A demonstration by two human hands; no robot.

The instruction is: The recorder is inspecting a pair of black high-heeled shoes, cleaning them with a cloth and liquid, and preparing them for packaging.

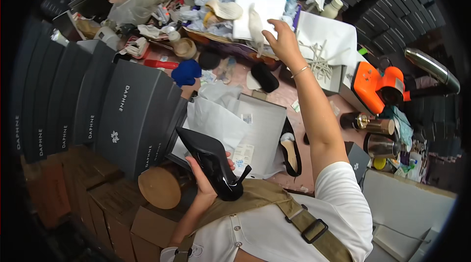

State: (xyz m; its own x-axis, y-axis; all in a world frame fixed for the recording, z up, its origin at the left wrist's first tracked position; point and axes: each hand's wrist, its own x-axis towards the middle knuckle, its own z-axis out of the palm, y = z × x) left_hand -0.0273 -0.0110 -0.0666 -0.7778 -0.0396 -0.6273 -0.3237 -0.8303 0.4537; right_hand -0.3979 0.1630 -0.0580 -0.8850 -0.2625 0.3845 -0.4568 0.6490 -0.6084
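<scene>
My left hand (201,176) grips a black pointed high-heeled shoe (211,161), its thin heel angled toward my body. Held over the near edge of an open grey shoebox (272,122), the shoe covers part of the white tissue paper (221,117) inside. A second black shoe (292,156) rests to the right of the box, its beige insole showing. Stretched to the far side, my right hand (284,44) has its fingers apart and nothing in them. It hovers beside a slim whitish piece (255,24) lying on white sheets (267,4).
Dark shoeboxes (130,110) stand in stacks at left, and more (392,7) rise at far right. A box of white sticks or ties (321,61) lies near an orange device (369,87). Blue cloth (186,72), a jar (184,48) and a round wooden stool (159,187) are about.
</scene>
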